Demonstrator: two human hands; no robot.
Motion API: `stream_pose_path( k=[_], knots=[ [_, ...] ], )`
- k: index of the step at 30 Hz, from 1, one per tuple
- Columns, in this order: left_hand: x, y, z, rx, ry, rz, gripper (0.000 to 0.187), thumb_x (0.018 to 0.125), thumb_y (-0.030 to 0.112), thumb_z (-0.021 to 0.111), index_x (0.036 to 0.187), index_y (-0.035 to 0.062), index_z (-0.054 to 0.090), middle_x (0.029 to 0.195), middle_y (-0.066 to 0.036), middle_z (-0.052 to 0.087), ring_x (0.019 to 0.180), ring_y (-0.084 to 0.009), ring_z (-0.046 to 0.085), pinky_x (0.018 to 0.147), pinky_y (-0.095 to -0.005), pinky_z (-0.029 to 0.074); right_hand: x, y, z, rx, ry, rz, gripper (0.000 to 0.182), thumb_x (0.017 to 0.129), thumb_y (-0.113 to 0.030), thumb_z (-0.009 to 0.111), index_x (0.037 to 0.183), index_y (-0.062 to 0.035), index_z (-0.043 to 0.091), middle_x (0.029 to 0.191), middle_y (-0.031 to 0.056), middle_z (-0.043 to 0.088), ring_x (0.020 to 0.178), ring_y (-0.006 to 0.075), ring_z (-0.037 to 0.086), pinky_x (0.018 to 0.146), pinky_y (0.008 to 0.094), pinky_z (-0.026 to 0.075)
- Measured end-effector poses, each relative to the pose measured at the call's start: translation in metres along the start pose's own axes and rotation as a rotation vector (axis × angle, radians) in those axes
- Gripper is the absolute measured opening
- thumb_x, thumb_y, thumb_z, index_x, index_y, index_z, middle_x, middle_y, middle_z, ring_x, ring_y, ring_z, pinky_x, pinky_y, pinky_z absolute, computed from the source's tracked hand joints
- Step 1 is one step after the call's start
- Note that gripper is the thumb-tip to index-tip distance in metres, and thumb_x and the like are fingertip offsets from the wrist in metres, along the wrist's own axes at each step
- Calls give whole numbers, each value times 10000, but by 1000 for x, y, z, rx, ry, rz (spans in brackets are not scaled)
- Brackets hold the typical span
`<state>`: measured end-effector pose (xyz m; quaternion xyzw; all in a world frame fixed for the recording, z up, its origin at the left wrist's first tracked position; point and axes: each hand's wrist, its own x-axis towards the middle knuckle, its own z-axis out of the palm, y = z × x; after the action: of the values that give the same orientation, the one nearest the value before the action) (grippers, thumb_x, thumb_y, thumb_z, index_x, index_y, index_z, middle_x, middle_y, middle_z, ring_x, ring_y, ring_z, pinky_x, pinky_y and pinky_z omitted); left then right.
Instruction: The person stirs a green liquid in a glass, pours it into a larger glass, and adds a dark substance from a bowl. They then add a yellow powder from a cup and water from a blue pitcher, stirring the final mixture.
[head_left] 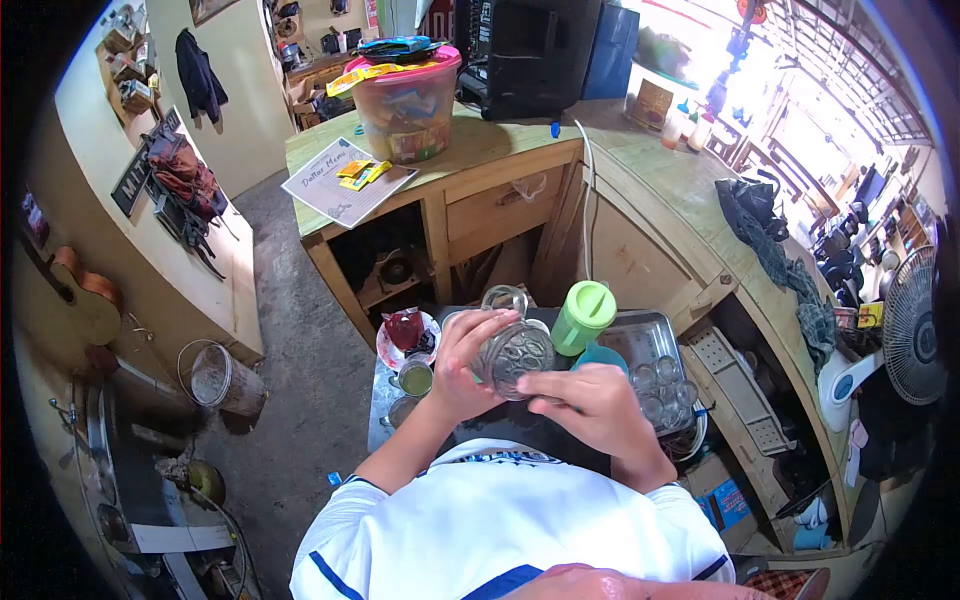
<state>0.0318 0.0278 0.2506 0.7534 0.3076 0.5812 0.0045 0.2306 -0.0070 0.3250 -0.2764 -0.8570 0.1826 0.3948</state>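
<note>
A clear glass jar or cup [518, 358] with a patterned surface is held in front of my chest. My left hand [465, 370] wraps round its left side, thumb and fingers against the glass. On the right, my right hand [590, 400] has its fingertips on the near right part of the same glass. Just beyond stands another clear glass [505, 298]. A green lidded tumbler [583, 318] is upright to the right, beside a teal container [602, 357]. Several clear glasses [665, 392] lie in a metal tray [655, 328].
To the left are a plate [383, 347] with a red packet [405, 329] and a mug of greenish liquid [414, 378]. A wooden counter [480, 155] beyond holds a pink-rimmed tub [405, 110] and a menu sheet [335, 190]. A fan [910, 325] stands far right.
</note>
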Motion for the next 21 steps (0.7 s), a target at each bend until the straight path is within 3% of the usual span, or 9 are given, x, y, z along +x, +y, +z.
stream_pose_path(
  k=[3,5,7,9,11,13,14,17,21],
  knots=[
    [0,3,4,-69,164,-10,529,692,322,829,1081,18,637,1119,-130,647,1015,-286,602,840,-431,452,-13,-4,-18,305,29,177,234,915,-197,618,1039,-19,706,911,106,726,586,181,669,565,264,517],
    [1,3,4,-16,161,30,548,717,311,808,1136,19,608,1112,-120,650,1011,-287,600,837,-434,448,-12,-5,-2,481,132,438,277,975,-208,540,1048,11,692,929,97,728,556,127,651,538,244,498],
    [1,2,7,37,183,50,504,726,312,803,1099,24,623,1115,-113,651,1006,-296,603,835,-437,448,-10,-3,15,413,90,427,320,1001,-214,490,1101,39,660,961,108,723,553,108,642,537,222,489],
    [1,1,9,68,154,18,600,740,311,801,1217,58,541,1115,-117,652,1005,-313,606,830,-452,449,-14,0,21,599,226,437,367,1020,-242,445,1157,47,625,974,138,715,553,118,644,500,203,450],
    [1,0,13,133,216,119,857,747,311,797,1411,126,287,1138,-122,642,995,-319,611,825,-458,452,-17,4,12,679,346,466,387,1028,-258,425,1190,46,600,975,160,709,559,127,649,468,184,399],
    [-2,-1,12,139,172,102,957,748,308,798,1437,161,151,1153,-126,634,993,-320,613,824,-461,454,-18,4,10,756,453,466,402,1033,-282,404,1195,28,601,983,165,707,563,124,654,451,165,352],
    [-4,-1,12,144,128,89,1067,749,306,800,1463,195,15,1168,-130,626,991,-320,615,823,-464,456,-14,3,17,729,329,461,358,1019,-257,448,1166,22,619,929,151,710,560,111,631,484,192,400],
    [-7,-1,14,120,108,84,1167,703,298,841,1462,163,-35,1187,-153,608,996,-313,615,828,-452,464,-9,14,24,456,49,301,272,998,-187,490,1118,19,622,805,112,687,586,108,603,538,231,451],
    [-17,0,13,21,21,-75,1286,635,274,890,1469,168,-83,1216,-165,577,1089,-297,574,970,-441,403,-12,19,-2,157,338,2,248,955,-28,466,1196,-19,527,705,69,600,628,152,607,591,239,478]
  ],
)
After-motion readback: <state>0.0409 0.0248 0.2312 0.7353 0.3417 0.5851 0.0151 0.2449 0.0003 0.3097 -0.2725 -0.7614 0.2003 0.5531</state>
